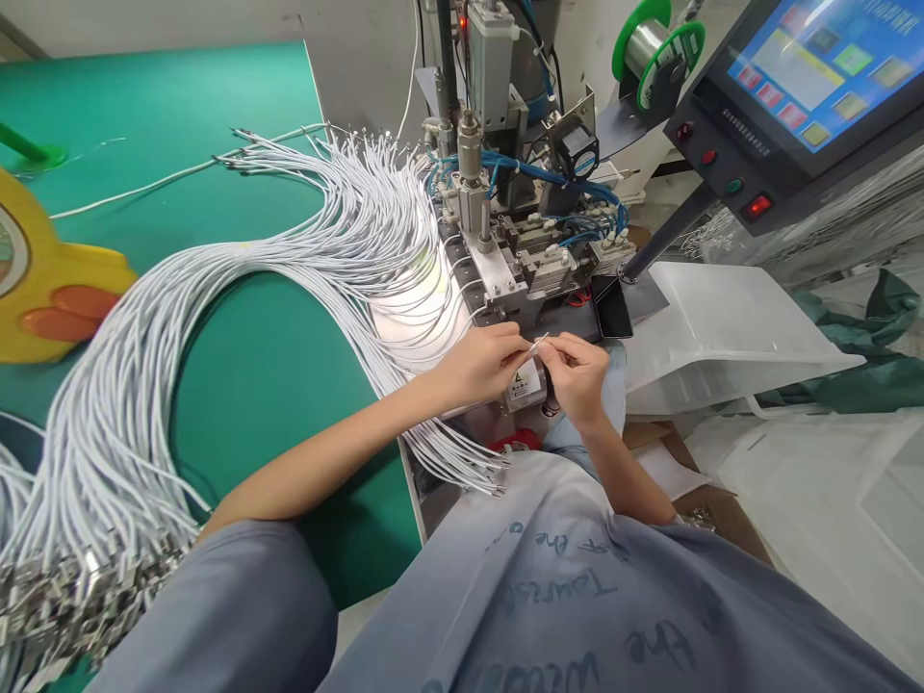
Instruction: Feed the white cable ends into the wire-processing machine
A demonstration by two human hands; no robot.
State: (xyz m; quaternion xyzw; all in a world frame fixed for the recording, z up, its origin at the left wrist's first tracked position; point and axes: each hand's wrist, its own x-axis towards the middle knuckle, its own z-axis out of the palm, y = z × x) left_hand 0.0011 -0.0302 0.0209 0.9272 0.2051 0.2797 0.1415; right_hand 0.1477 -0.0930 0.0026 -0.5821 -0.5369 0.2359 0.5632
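My left hand (485, 358) and my right hand (577, 371) meet in front of a small metal machine (505, 260). Both pinch the same thin white cable end (540, 344), whose tip sticks up between the fingertips. A big bundle of white cables (318, 260) sweeps across the green table (238, 375) from the lower left, where metal plugs (64, 587) pile up, to the machine. Loose stripped ends (462, 462) hang over the table edge under my left wrist.
A touchscreen panel with buttons (801, 87) stands at upper right, a solder wire spool (656, 48) beside it. A clear plastic bin (722, 327) sits right of the machine. A yellow tape dispenser (43, 279) lies at far left. Cardboard and plastic sheets cover the floor at right.
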